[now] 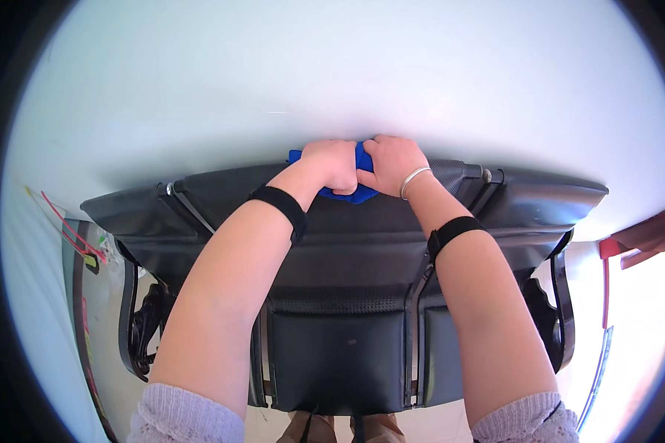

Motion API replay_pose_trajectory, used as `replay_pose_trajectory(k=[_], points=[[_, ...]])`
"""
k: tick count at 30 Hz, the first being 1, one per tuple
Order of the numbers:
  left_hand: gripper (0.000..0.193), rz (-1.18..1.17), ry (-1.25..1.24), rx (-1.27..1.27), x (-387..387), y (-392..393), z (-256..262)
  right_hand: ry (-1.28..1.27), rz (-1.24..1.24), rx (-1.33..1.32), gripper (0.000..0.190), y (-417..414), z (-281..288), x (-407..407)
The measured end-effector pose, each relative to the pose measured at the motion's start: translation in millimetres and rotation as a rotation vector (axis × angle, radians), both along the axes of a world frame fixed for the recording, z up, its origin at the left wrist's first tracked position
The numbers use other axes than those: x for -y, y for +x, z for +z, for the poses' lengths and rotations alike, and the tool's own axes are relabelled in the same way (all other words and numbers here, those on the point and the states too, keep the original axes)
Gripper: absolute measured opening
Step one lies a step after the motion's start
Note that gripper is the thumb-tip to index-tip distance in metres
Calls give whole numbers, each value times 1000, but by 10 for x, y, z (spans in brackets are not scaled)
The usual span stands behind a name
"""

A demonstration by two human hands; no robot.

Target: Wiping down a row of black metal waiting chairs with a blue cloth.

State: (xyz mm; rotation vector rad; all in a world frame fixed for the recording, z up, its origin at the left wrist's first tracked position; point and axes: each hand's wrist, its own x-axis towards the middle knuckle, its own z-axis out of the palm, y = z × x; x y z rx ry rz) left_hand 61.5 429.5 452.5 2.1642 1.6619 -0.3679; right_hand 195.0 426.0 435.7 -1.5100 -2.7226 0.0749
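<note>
A blue cloth lies bunched over the top edge of the middle backrest of a black padded bench with several joined seats. My left hand is closed in a fist on the cloth and hides much of it. Beside it, my right hand grips the cloth's right side, its thumb pointing toward the left fist. Both hands rest at the backrest's upper rim. Below them is the black seat cushion, which has a small pale mark.
A pale wall rises right behind the bench. Curved black armrests stand at both ends. At left, red and yellow cords hang near a plastic bag. Bright light enters at right, by a red-brown cloth.
</note>
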Motion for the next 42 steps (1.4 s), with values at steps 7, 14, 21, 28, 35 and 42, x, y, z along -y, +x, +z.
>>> replay_pose_trajectory(k=[7,14,21,28,35,42], points=[[46,-10,489,31,263,18,-158,214,-54,-91,46,-12,-94,164],[63,-22,953,102,579,155,-484,771,-64,-362,56,28,-623,356],[73,-121,980,76,720,241,-595,868,-12,-311,58,254,-809,518],[57,-164,771,55,435,321,-219,509,-29,-299,61,414,-237,351],[47,-103,198,7,30,384,49,168,-48,2,46,458,-14,38],[47,-81,219,100,58,381,-32,170,-30,-40,44,477,-48,61]])
